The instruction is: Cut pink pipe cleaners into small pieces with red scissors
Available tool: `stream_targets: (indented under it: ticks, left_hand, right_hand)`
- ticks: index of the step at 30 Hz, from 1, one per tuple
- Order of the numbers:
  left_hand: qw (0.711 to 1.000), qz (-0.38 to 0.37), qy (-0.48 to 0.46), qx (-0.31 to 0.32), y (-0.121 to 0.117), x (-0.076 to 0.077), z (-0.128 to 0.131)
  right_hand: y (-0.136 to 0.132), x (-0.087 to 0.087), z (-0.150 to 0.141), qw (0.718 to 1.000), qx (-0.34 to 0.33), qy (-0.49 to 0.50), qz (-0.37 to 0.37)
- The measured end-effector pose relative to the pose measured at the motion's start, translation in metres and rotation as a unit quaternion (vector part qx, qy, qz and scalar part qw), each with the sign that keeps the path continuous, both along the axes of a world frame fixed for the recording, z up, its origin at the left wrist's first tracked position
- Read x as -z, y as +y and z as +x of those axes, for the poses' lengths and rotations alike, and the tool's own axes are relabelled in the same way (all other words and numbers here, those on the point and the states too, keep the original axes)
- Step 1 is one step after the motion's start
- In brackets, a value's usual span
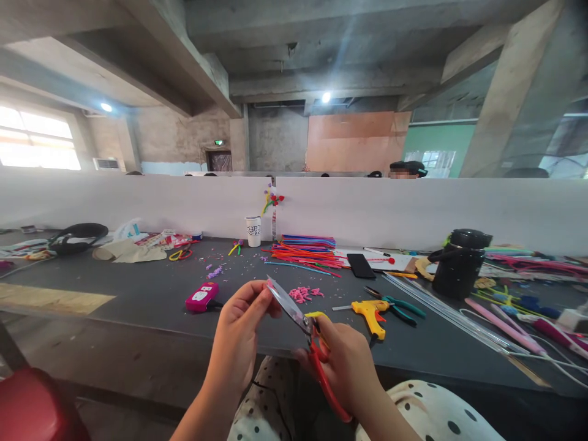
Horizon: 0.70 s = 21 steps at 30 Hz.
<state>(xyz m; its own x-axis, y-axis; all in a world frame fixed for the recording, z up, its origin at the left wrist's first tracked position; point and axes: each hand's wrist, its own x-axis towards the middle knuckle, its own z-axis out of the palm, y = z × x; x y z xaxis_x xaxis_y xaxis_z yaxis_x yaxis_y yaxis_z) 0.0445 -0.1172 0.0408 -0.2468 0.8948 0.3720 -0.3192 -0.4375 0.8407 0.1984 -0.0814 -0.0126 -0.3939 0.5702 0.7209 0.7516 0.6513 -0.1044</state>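
My right hand (pixel 346 361) is closed round the red and yellow handles of a pair of scissors (pixel 288 306), whose blades point up and to the left. At the blade tips, my left hand (pixel 243 324) pinches a small pink fuzzy piece (pixel 268 284), mostly hidden by the fingers. Just beyond the blades lies a pile of short pink pipe cleaner pieces (pixel 301 294). A yellow glue gun (pixel 371 315) rests right of the pile, with teal-handled pliers (pixel 399 306) behind it. Left of my hands sits a magenta device (pixel 201 297).
Bundles of red and blue pipe cleaners (pixel 303 251) lie farther back, beside a phone (pixel 361 266) and a white cup (pixel 253 231). A black flask (pixel 460 263) stands right, near clear glue sticks (pixel 441 309). A white partition (pixel 206 205) runs along the back.
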Motion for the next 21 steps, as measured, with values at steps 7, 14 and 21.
stream_targets:
  ticks: [7,14,21]
  left_hand:
    - [0.999,0.013,-0.033,0.019,-0.0003,-0.001,-0.0004]
    - [0.995,0.028,-0.075,0.06,0.0018,0.0028,0.0002]
    - [0.991,0.027,-0.113,0.071,0.0047,0.0072,0.0]
  right_hand:
    - [-0.0016,0.0018,0.0001,1.0,-0.005,0.003,0.011]
    - [-0.0025,0.0013,0.0003,1.0,-0.01,0.007,0.013]
    - [-0.0041,0.0045,-0.0009,1.0,-0.014,0.008,0.006]
